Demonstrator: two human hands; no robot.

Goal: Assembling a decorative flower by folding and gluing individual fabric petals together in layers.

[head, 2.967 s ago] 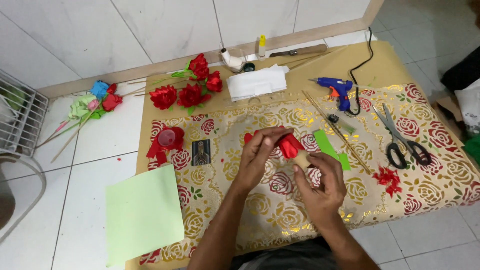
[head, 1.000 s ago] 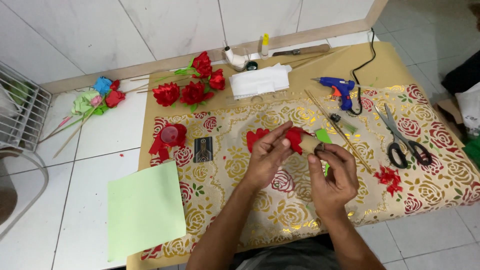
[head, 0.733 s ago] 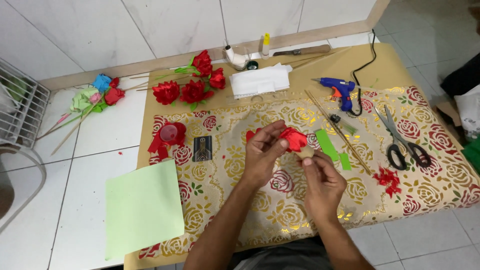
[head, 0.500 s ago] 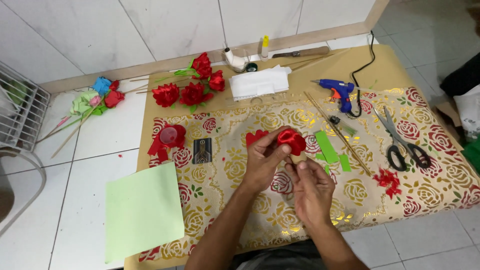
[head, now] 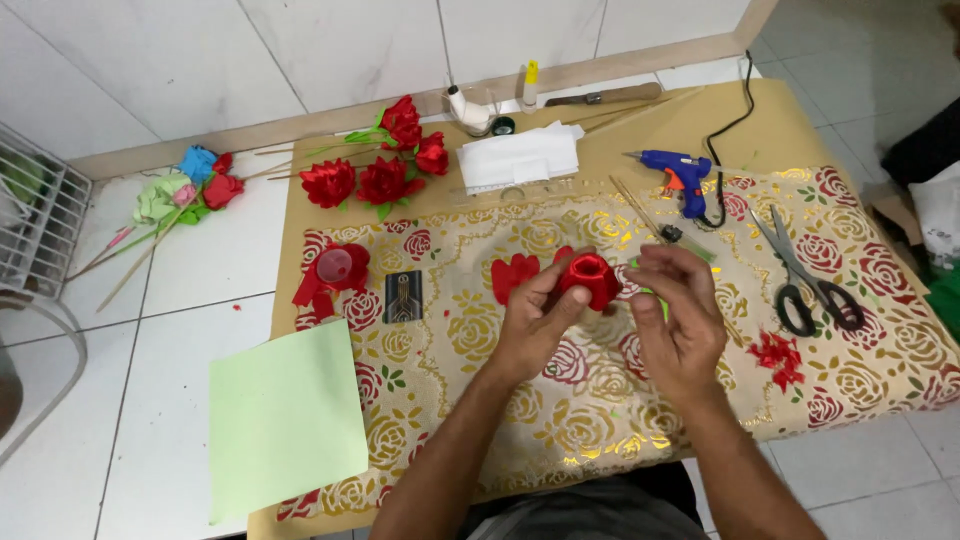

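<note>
The left hand (head: 535,320) now turns the rolled red paper bud (head: 590,278) upward, its grip closed on it above the surface (head: 480,330); the right hand (head: 680,310) has let go, fingers loosely open beside it.

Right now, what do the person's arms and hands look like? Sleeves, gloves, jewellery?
Both forearms are bare up to the bottom edge of the picture, so no sleeves show. The left hand and right hand wear no gloves. No watch, bracelet or ring shows on the sides facing the camera. No markings or bandages are visible. A bit of dark clothing shows at the bottom edge between the arms.
</note>
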